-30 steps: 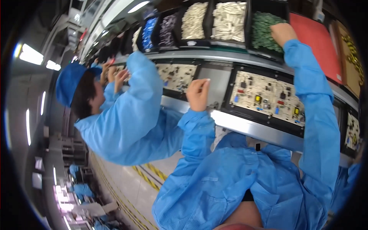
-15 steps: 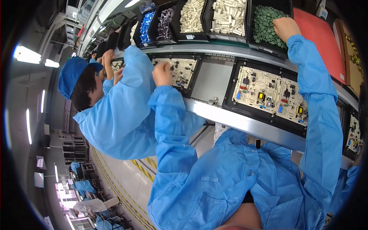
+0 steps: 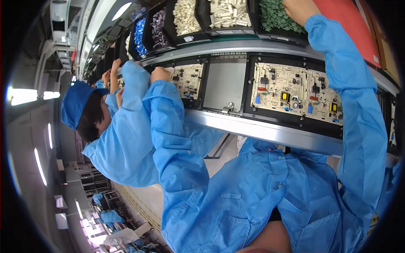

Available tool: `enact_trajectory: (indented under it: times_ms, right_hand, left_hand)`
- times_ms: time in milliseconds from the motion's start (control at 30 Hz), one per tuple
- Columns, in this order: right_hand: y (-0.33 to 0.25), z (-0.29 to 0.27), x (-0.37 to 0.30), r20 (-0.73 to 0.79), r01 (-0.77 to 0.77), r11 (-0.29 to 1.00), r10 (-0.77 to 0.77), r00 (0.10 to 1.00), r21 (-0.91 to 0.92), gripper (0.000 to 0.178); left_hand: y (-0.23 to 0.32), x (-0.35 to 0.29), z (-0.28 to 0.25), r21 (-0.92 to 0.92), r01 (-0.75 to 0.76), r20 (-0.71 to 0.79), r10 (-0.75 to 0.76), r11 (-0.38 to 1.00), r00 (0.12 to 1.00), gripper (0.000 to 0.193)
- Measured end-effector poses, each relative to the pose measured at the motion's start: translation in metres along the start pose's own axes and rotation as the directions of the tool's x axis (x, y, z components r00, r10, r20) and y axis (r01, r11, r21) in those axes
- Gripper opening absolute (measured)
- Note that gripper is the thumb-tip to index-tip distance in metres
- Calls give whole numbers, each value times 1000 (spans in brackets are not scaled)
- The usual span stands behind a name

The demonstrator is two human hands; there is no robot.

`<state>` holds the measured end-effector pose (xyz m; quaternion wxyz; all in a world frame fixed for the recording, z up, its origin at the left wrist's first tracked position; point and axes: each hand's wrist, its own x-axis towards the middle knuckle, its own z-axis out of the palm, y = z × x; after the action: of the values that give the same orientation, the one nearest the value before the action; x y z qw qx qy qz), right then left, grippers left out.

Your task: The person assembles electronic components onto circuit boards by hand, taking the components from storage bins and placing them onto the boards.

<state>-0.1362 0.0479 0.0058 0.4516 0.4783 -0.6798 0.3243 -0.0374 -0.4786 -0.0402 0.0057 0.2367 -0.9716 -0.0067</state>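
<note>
Left hand [image 3: 160, 74]: over left circuit board [image 3: 190, 80], just beside co-worker's sleeve [image 3: 136, 82]; fingers hidden — cannot tell grip.
Right hand [image 3: 300, 9]: at green parts [image 3: 276, 17] in far-right black bin [image 3: 280, 36]; fingertips unclear, cannot tell if clamped on any.
Right circuit board [image 3: 298, 95]: nearer than bin.
Risk: could jostle sleeve, from crowding on left; could snag extra parts — heap densely piled.
</note>
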Motion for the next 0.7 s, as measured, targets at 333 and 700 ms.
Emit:
enact_trajectory:
  times_ms: [333,700]
  right_hand:
    - [-2,10,16,461,-157,679,632,623,-717,17]
    - [-4,15,16,463,-161,668,649,604,-726,16]
  left_hand:
    - [-37,20,16,-71,12,154,-1,997,988,22]
    - [-13,24,3,111,-120,176,100,987,979,24]
